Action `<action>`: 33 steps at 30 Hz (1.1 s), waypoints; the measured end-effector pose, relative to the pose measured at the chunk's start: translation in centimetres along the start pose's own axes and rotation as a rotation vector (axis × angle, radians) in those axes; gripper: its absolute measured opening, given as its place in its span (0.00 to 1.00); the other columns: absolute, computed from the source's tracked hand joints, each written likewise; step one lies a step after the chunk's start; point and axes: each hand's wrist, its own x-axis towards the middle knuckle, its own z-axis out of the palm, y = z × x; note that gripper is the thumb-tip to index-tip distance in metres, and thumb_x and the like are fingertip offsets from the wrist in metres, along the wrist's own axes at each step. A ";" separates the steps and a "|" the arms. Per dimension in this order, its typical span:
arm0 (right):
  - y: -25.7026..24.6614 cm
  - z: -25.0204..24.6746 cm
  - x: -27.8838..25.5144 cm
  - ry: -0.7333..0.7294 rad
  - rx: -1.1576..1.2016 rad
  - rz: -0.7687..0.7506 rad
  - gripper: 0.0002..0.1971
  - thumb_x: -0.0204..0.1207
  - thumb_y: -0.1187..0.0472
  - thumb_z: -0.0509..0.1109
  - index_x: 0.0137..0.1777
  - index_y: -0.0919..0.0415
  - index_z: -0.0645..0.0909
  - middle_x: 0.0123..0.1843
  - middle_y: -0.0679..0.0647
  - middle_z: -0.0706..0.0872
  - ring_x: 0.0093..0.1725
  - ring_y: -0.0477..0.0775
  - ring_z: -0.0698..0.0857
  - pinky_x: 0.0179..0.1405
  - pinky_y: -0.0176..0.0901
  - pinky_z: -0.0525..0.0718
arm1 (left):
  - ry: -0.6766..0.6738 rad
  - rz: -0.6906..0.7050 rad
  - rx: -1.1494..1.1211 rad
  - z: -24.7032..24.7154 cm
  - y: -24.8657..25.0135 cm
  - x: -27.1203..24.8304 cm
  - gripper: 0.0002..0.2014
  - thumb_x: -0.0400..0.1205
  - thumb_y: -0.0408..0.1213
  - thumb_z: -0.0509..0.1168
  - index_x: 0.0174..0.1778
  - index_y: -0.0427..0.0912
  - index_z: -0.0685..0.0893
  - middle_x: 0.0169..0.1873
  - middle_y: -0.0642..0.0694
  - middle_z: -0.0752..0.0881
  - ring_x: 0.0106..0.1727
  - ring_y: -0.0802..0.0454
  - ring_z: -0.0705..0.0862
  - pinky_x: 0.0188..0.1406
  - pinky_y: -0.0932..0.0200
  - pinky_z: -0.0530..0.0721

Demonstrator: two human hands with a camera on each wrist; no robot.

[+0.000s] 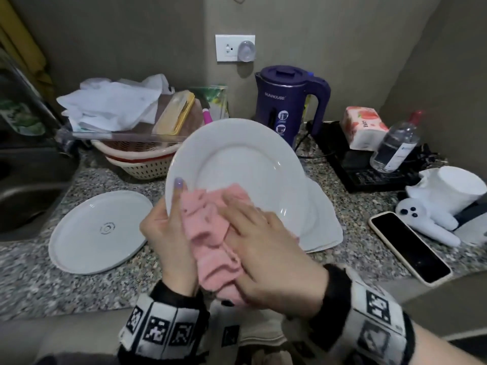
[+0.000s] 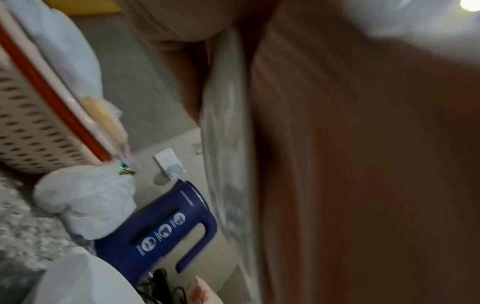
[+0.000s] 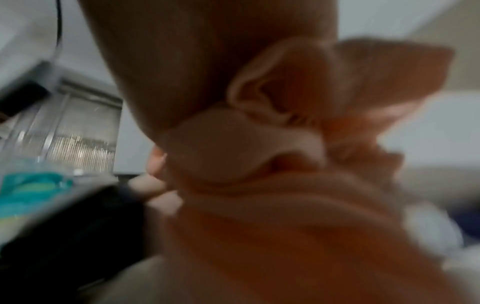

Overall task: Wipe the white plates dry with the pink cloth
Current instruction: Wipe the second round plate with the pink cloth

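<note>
I hold a round white plate [image 1: 242,164] tilted up over the counter. My left hand [image 1: 171,214] grips its lower left rim, thumb on the face and fingers hidden behind. A bunched pink cloth [image 1: 208,233] lies against the plate's lower part, and my right hand [image 1: 253,233] holds it there with fingers spread over it. In the right wrist view the thumb [image 3: 233,144] pinches folds of the cloth [image 3: 298,205]. The left wrist view is blurred and shows the plate's edge [image 2: 226,144]. A second white plate [image 1: 100,230] lies upside down at left. Another white plate [image 1: 324,227] lies behind the held one.
On the speckled counter stand a blue kettle [image 1: 284,106], a slotted basket [image 1: 142,164] piled with bags, a black tray [image 1: 363,164] with a tissue pack [image 1: 363,125] and clear bottle [image 1: 395,146]. A phone [image 1: 411,248] and white plush toy [image 1: 432,214] lie right; a sink [image 1: 26,191] is left.
</note>
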 end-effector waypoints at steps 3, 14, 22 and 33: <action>0.6 0.4 -1.9 -0.077 -0.066 -0.108 0.29 0.63 0.41 0.72 0.63 0.55 0.83 0.80 0.53 0.69 0.81 0.54 0.59 0.64 0.65 0.80 | -0.006 -0.010 -0.049 -0.9 0.2 0.4 0.17 0.79 0.49 0.71 0.23 0.53 0.84 0.24 0.58 0.80 0.32 0.59 0.76 0.35 0.60 0.77; 0.6 -1.0 -0.1 0.054 -0.178 -0.152 0.28 0.69 0.47 0.64 0.69 0.55 0.79 0.84 0.53 0.63 0.83 0.57 0.59 0.75 0.69 0.66 | -0.027 -0.034 -0.056 -1.9 0.7 -0.6 0.19 0.80 0.48 0.71 0.22 0.50 0.80 0.23 0.49 0.77 0.28 0.54 0.74 0.30 0.59 0.73; 8.4 -8.0 1.8 0.248 0.871 0.466 0.19 0.67 0.67 0.79 0.57 0.59 0.81 0.52 0.52 0.88 0.51 0.45 0.87 0.51 0.39 0.84 | 0.011 0.128 -0.192 -0.9 3.0 -1.6 0.17 0.84 0.38 0.65 0.31 0.56 0.92 0.32 0.61 0.89 0.40 0.61 0.86 0.42 0.62 0.84; 0.8 1.0 -0.6 0.338 2.321 0.725 0.14 0.64 0.58 0.82 0.41 0.62 0.81 0.29 0.59 0.85 0.22 0.53 0.85 0.18 0.38 0.82 | 0.126 0.160 -0.308 2.3 2.5 -2.2 0.11 0.84 0.43 0.65 0.58 0.47 0.88 0.56 0.51 0.91 0.60 0.49 0.88 0.59 0.50 0.86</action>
